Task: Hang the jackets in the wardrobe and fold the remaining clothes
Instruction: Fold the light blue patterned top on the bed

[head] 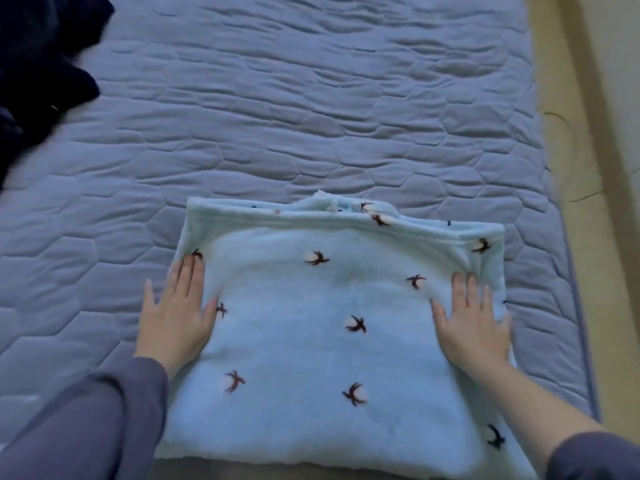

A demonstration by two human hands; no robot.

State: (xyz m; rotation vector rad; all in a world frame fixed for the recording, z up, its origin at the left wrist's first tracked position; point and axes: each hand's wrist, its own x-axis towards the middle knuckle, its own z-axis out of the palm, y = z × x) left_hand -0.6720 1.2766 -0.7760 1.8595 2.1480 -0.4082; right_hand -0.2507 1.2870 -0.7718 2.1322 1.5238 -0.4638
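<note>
Two flat hands smoothing a folded fleece on the bed.

Left hand (175, 317) and right hand (472, 322) press with straight, spread fingers on the pale blue fleece garment (329, 341), which lies on the quilted mattress (311, 116) (dark clothes (38, 74) wait at far left). Best to sweep outward evenly, squaring edges before the next fold.

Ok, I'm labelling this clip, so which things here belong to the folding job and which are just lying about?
In the job: light blue fleece garment with dark printed motifs; left hand and right hand pressing flat on it; dark navy heap of clothes, probably next.
Lying about: quilted grey-blue mattress; thin dark strand on the beige strip beside it.
</note>
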